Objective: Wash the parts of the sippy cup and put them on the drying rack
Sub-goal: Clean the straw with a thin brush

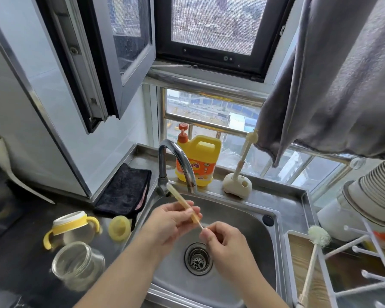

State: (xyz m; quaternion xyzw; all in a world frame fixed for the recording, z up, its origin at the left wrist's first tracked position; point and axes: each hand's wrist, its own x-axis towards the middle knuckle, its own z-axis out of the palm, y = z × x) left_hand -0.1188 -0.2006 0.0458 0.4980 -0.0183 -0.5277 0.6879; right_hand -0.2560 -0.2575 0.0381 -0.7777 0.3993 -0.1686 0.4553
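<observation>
Over the steel sink (249, 221), my left hand (171, 223) grips a thin yellowish straw (182, 201) that slants up towards the faucet. My right hand (222, 238) pinches the thin end of a straw brush (201, 226) that sticks out of the straw's lower end. On the dark counter to the left stand the yellow-handled cup collar (72, 225), a clear cup body (78, 265) and a yellow cap (119, 227). The white drying rack (365, 263) is at the right, with a white bottle brush (318, 238) leaning in it.
The chrome faucet (176, 163) arches over the sink's back. Behind it stand a yellow detergent bottle (198, 161) and a brush in a cream holder (237, 185). A black cloth (125, 190) lies at the sink's left corner. A grey towel (331, 74) hangs top right.
</observation>
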